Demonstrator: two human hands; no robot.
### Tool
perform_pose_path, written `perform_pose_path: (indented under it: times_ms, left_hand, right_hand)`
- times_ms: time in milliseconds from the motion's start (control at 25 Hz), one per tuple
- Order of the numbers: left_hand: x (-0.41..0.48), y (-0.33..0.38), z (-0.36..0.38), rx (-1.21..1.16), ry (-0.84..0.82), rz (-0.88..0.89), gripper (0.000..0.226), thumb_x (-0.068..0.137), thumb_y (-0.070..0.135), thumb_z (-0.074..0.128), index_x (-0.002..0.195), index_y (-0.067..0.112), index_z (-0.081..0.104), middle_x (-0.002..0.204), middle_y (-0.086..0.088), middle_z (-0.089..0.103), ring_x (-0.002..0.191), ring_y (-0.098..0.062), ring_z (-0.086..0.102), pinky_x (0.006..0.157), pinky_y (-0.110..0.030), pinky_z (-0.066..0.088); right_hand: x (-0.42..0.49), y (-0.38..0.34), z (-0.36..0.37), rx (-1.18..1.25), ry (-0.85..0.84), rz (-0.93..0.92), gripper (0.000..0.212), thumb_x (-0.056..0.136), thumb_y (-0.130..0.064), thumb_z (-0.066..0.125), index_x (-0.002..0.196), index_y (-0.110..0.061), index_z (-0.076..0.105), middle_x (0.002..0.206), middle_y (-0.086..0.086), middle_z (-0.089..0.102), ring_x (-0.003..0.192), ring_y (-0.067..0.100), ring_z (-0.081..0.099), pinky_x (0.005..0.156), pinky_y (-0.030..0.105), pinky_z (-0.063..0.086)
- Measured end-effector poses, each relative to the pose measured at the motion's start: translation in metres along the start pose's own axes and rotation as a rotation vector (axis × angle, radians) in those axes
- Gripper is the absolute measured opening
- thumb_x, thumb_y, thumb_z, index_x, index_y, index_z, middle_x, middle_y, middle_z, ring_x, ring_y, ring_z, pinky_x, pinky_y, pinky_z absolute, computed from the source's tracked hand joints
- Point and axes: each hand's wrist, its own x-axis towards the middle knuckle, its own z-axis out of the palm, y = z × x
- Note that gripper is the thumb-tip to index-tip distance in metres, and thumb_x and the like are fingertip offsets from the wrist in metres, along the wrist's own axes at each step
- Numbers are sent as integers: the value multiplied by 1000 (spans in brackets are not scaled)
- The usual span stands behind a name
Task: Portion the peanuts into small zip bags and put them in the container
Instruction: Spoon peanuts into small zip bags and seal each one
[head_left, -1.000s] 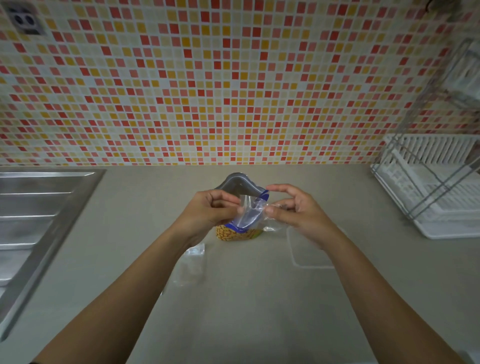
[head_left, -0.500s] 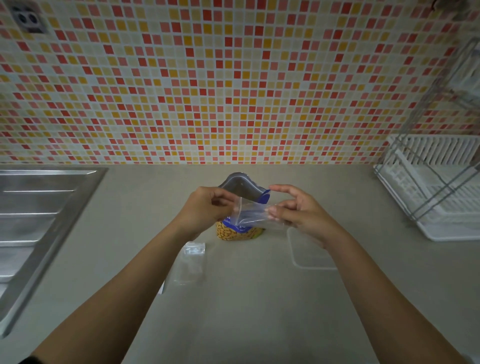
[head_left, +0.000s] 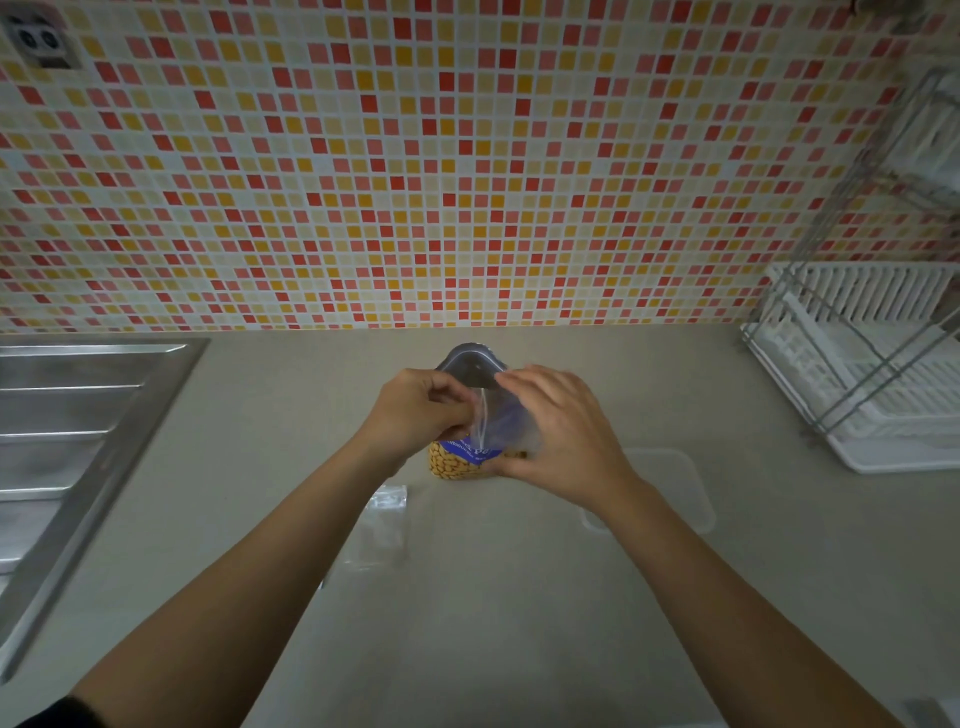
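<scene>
Left hand pinched the small zip bag at its rim, right hand curled round it; limp, slick film, best gripped at the mouth, I'd say

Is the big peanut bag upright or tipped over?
Upright: the peanut bag stands on the counter, mouth up, behind the small zip bag held in the left hand and right hand.

Two zip bags, one peanut pack, one container
</scene>
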Motion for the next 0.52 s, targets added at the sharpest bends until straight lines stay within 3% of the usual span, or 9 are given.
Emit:
perform_pose_path:
  times_ms: [200, 320, 440, 520]
  left_hand:
    - [-1, 6, 5, 119, 10, 21, 15, 78, 2, 66, 75, 16, 71, 71, -3, 70, 63, -15, 67, 62, -21, 58]
    - [0, 8, 6, 210, 22, 54, 11, 77, 4, 67, 76, 14, 71, 71, -1, 69, 64, -13, 66, 63, -18, 57]
    - [2, 11, 6, 283, 22, 74, 6, 78, 8, 69, 76, 14, 72, 72, -1, 69, 65, -12, 67, 64, -18, 57]
    - [3, 13, 5, 313, -1, 75, 5, 78, 10, 70, 77, 14, 71, 71, 2, 67, 65, -9, 65, 64, -17, 56]
  right_hand:
    - [1, -5, 10, 14, 19, 43, 85, 62, -62, 74, 132, -18, 51, 129, 0, 59, 122, 19, 49, 103, 29, 31]
    - [2, -6, 13, 34, 80, 48, 69, 63, -62, 68, 118, -21, 61, 113, -2, 66, 109, 18, 56, 96, 29, 37]
    - [2, -6, 14, 132, 111, 81, 55, 65, -63, 57, 103, -25, 65, 98, -7, 68, 94, 13, 58, 85, 22, 37]
    - [-1, -6, 15, 223, 126, 94, 50, 67, -59, 59, 102, -24, 65, 96, -8, 68, 91, 12, 57, 79, 16, 37]
